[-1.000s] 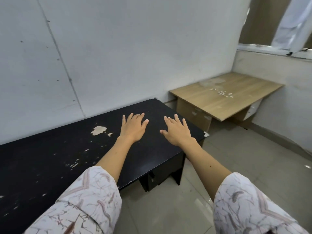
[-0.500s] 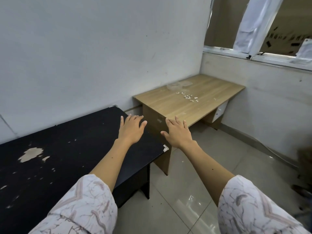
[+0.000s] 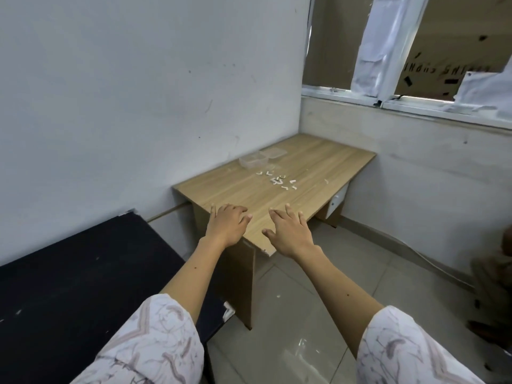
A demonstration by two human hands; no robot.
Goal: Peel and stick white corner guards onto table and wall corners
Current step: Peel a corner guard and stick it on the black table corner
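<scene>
Bare office rm: wood desk (image 3: pixel 277 189), black desk (image 3: pixel 83 273)

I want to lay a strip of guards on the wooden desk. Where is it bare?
The wooden desk is bare along its right side, past the scattered guards, and at the near end by both open hands. The clear tubs crowd the wall side.

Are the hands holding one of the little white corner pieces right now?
No, nothing is held. The left hand and right hand are both open with fingers spread. The white corner guards lie loose on the wooden table, away from the hands.
</scene>
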